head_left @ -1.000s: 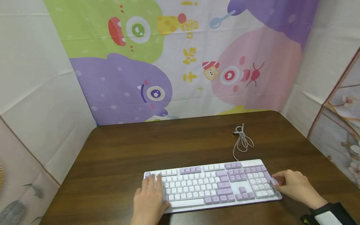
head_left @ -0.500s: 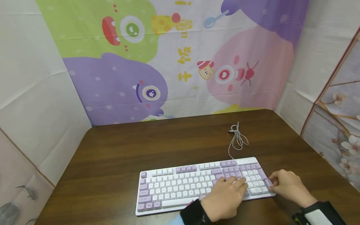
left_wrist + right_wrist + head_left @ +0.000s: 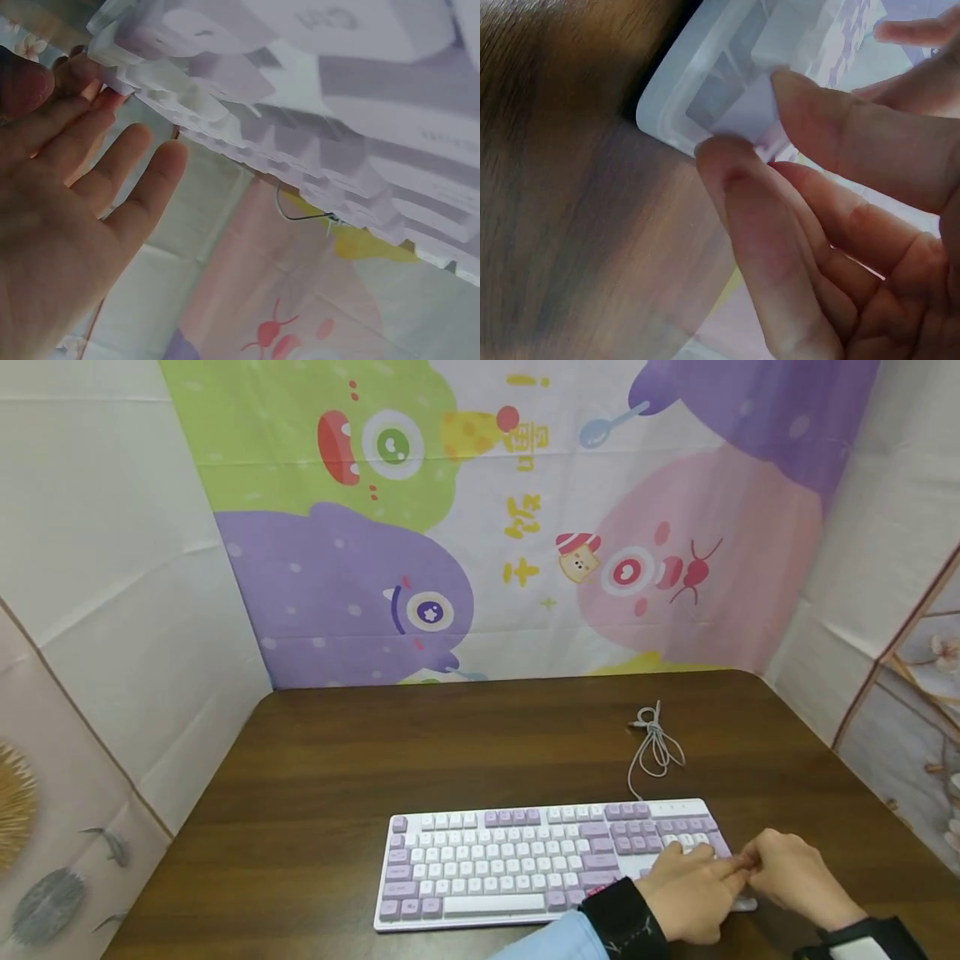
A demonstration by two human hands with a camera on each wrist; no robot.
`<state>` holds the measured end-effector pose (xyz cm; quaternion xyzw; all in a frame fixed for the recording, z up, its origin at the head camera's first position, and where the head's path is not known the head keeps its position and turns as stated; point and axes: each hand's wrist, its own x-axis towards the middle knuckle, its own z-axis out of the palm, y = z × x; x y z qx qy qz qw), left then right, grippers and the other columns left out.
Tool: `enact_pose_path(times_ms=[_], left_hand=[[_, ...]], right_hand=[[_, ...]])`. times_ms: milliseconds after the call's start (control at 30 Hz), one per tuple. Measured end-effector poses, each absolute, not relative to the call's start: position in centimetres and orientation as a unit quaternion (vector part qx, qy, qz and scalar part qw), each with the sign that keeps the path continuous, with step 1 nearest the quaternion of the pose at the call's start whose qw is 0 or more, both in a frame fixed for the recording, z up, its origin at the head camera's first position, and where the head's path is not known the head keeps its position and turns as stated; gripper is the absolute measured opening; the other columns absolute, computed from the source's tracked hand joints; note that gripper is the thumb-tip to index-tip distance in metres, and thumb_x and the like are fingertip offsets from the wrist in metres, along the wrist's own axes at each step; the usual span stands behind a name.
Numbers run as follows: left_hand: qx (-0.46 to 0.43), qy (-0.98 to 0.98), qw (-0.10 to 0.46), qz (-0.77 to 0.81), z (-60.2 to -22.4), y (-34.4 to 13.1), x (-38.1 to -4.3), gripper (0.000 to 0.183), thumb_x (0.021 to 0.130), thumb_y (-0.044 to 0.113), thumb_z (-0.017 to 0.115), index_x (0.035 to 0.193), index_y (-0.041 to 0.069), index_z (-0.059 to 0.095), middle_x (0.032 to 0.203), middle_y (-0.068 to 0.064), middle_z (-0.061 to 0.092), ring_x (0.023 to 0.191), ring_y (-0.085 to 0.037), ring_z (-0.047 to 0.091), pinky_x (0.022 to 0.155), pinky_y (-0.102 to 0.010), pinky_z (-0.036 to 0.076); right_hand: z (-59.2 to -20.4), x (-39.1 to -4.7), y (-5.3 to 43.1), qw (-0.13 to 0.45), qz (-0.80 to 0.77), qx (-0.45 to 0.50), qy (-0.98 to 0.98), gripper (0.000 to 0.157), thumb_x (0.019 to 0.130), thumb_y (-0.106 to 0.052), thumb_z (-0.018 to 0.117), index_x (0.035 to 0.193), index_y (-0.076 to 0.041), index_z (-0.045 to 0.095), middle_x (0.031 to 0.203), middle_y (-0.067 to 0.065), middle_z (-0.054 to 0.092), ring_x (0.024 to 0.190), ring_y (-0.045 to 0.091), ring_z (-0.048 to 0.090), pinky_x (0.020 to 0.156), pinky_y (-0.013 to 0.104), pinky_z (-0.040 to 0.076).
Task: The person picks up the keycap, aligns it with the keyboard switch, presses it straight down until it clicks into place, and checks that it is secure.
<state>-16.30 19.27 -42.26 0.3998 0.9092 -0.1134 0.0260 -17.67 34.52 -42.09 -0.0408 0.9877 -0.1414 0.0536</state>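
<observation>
A white and lilac keyboard (image 3: 495, 860) lies near the front of the table. At its right end, my right hand (image 3: 795, 872) pinches a lilac keycap (image 3: 748, 109) between thumb and fingertips. The keycap sits tilted over a grey gap in the number pad, seen in the right wrist view. My left hand (image 3: 690, 893) reaches over the number pad, its fingertips close beside the right hand. In the left wrist view, the left hand's outer fingers (image 3: 154, 180) are spread and fairly straight. Whether its forefinger touches the keycap cannot be told.
A grey cable (image 3: 656, 747), tied in a bundle, lies behind the keyboard's right part. The brown table (image 3: 420, 735) meets a cartoon-printed cloth (image 3: 525, 635) at its back edge. White cloth walls (image 3: 150, 610) stand on both sides.
My left hand has moved right across the keyboard, from its left keys to the number pad beside my right hand. The right hand stays at the right end.
</observation>
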Motion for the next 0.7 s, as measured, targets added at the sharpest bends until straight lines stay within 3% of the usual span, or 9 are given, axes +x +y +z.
enact_pose_path(times_ms=[167,467,700], left_hand=[[0.401,0.909,0.02,-0.11,-43.0,19.1,-16.5,0.07,0.075,0.05,0.067,0.136,0.047,0.033,0.136,0.036,0.035,0.105,0.007,0.039,0.079,-0.02,0.036],[0.398,0.909,0.013,-0.125,-43.8,19.3,-16.4,0.066,0.074,0.054,0.065,0.133,0.05,0.036,0.133,0.037,0.033,0.108,0.007,0.036,0.08,-0.021,0.035],[0.385,0.915,0.014,-0.123,-43.6,19.6,-16.6,0.062,0.073,0.055,0.067,0.128,0.049,0.039,0.125,0.036,0.039,0.111,0.006,0.036,0.086,-0.023,0.036]], right_hand=[[-42.5,-17.9,34.6,0.039,-0.129,-0.067,0.989,0.009,0.061,-0.006,0.07,0.066,-0.012,0.066,0.066,0.001,0.064,0.059,0.013,0.05,0.053,0.033,0.039],[-42.3,-17.9,34.4,0.015,-0.106,-0.108,0.988,0.015,0.053,-0.003,0.073,0.061,-0.011,0.064,0.062,-0.001,0.062,0.058,0.013,0.05,0.053,0.032,0.039],[-42.2,-18.1,35.0,0.051,-0.131,-0.14,0.98,0.019,0.052,-0.002,0.074,0.06,-0.015,0.063,0.056,-0.008,0.052,0.053,0.005,0.04,0.049,0.023,0.033]])
